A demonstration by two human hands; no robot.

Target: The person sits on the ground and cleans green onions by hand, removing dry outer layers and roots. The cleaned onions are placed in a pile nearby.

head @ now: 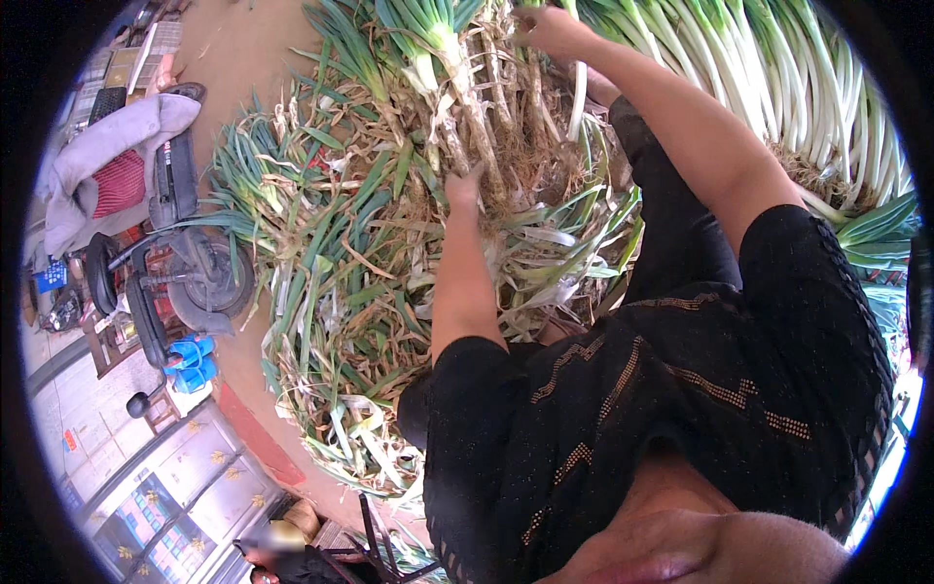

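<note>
My left hand (463, 191) is closed around the root end of an unpeeled long green onion (454, 142), whose stalk is brown and dirty and whose leaves point away from me. Farther off, my right hand (551, 33) reaches over the unpeeled stalks with its fingers bent; whether it grips anything cannot be made out. One clean white stalk (579, 102) passes beneath my right wrist. More unpeeled onions (503, 95) with dry skins and stringy roots stand between my hands. Stripped leaves and skins (365, 263) lie in a thick heap below and left of them.
Cleaned long green onions (773, 80) lie in a dense row at the upper right, roots towards me. To the left an electric scooter (197, 270) with a padded lilac cover (109, 168) stands on the brown floor (241, 36). Another person (292, 558) is at the bottom left.
</note>
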